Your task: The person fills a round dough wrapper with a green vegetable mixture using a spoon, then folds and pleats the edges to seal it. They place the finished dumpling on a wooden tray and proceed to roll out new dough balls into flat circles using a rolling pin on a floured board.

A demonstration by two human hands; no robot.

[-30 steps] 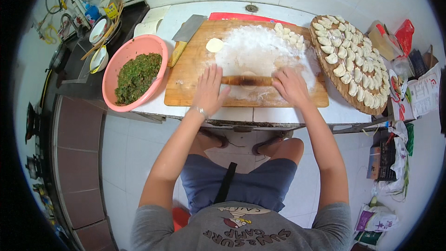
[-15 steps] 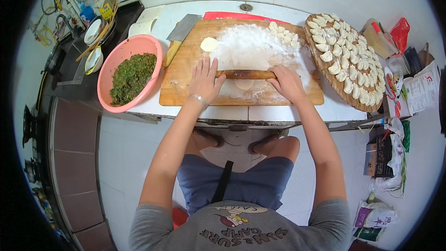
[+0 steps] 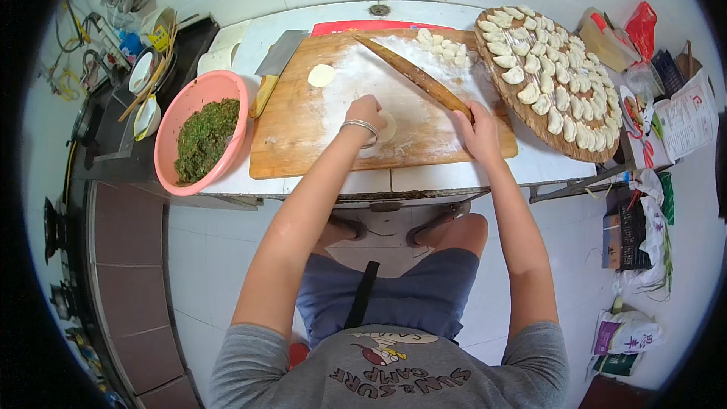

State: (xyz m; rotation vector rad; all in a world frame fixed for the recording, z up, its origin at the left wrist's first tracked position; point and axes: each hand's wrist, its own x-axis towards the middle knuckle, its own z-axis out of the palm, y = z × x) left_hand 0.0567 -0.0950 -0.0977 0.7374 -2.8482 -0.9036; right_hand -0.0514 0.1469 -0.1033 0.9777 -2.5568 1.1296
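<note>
A wooden rolling pin (image 3: 413, 73) slants over the floured board, its near end gripped by my right hand (image 3: 481, 134). Its far end points up and to the left. My left hand (image 3: 365, 112) is closed at the left edge of a thin round dough wrapper (image 3: 388, 127) on the board; the fingertips are partly hidden. Farther left on the wooden board (image 3: 284, 140) lies another flat dough round (image 3: 322, 75). Several small dough pieces (image 3: 443, 47) sit in flour near the board's back right.
A pink basin (image 3: 241, 125) of chopped green filling stands left of the board. Next to it rests a cleaver (image 3: 282, 53), its handle toward me. On the right, a round tray (image 3: 503, 83) carries rows of dumplings. A red mat (image 3: 363, 26) shows behind the board.
The rolling pin has swung from level to slanted, now in my right hand alone. My left hand has left the pin and closed at the dough wrapper. The view has shifted slightly.
</note>
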